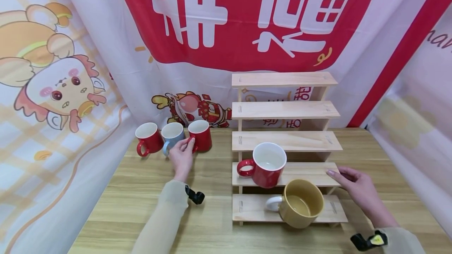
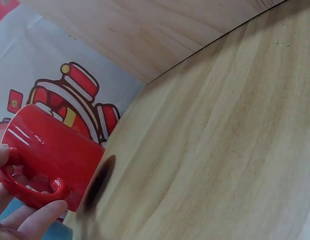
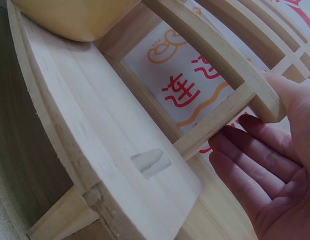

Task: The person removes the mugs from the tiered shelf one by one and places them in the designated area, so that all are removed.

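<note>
At the left of the table, my left hand (image 1: 181, 158) grips the handle of a red mug (image 1: 203, 138) with a white inside. In the left wrist view its fingers curl round the handle of this red mug (image 2: 57, 150). Just left of it stand a light blue mug (image 1: 173, 133) and another red mug (image 1: 149, 138). My right hand (image 1: 360, 189) holds the right end of a tiered wooden rack (image 1: 307, 171), thumb on the second step from the bottom, fingers below the board beside the support in the right wrist view.
A red mug (image 1: 267, 167) sits on the rack's second step from the bottom, and a tan mug (image 1: 300, 203) with a white handle on the lowest step. Printed cloth (image 1: 212, 58) hangs behind and at both sides of the wooden table (image 1: 134, 207).
</note>
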`<state>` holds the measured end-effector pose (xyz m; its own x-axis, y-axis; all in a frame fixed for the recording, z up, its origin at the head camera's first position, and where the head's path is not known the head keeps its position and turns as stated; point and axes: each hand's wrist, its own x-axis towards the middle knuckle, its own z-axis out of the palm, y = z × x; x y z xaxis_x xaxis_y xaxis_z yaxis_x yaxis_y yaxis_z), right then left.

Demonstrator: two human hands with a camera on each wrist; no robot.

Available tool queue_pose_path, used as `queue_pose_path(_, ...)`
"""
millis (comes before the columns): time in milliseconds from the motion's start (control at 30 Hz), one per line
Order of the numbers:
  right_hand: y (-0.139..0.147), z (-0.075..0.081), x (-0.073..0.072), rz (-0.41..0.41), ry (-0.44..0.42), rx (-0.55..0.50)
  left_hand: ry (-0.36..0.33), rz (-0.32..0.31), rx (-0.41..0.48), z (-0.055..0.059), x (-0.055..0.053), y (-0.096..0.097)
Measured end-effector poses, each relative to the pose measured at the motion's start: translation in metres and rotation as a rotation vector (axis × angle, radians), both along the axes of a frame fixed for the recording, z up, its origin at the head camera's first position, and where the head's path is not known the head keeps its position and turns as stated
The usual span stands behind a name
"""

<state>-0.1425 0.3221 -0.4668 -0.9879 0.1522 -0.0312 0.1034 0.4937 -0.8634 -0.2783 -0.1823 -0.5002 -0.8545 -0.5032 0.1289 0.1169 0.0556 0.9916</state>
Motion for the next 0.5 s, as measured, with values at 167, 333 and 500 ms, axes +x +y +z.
queue_pose_path(167,0.0004,-0.0005,-0.0004,0.0,0.001,-0.005,-0.005,0.027,-0.007,-0.0043,-0.0047,0.0025)
queue_pose_path(333,0.0009,-0.0007,-0.0004,-0.002,-0.006,-0.006,0.002,0.048,-0.041,-0.0062,-0.0055,0.0059)
queue_pose_path(500,0.0001,-0.0002,0.0004,-0.002,-0.016,0.003,-0.013,0.062,-0.081,-0.0085,-0.0033,0.0089)
